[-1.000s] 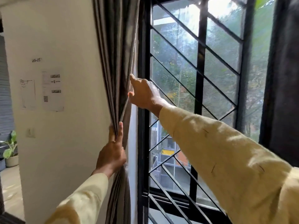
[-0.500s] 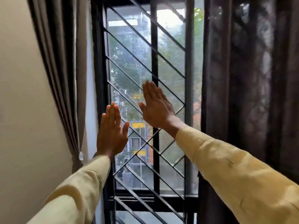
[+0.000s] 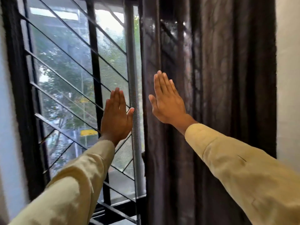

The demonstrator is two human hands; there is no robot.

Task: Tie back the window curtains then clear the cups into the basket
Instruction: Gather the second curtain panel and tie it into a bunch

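A dark brown curtain (image 3: pixel 215 95) hangs loose over the right part of the window, from the top of the view down past the sill. My right hand (image 3: pixel 167 101) is flat with its fingers straight, held up in front of the curtain's left edge, holding nothing. My left hand (image 3: pixel 116 116) is also flat and empty, raised before the window grille (image 3: pixel 65 75) just left of the grey frame post (image 3: pixel 133 88). Both arms wear pale yellow sleeves. No cups or basket are in view.
The window has a black frame with slanted black bars and a mesh screen; trees and a building show outside. A light wall (image 3: pixel 287 78) stands right of the curtain. A pale wall strip (image 3: pixel 4 127) runs down the far left.
Both hands let go of the left curtain and now stay flat and empty. My view has swung right, so the left curtain has left the frame and the right curtain fills it.
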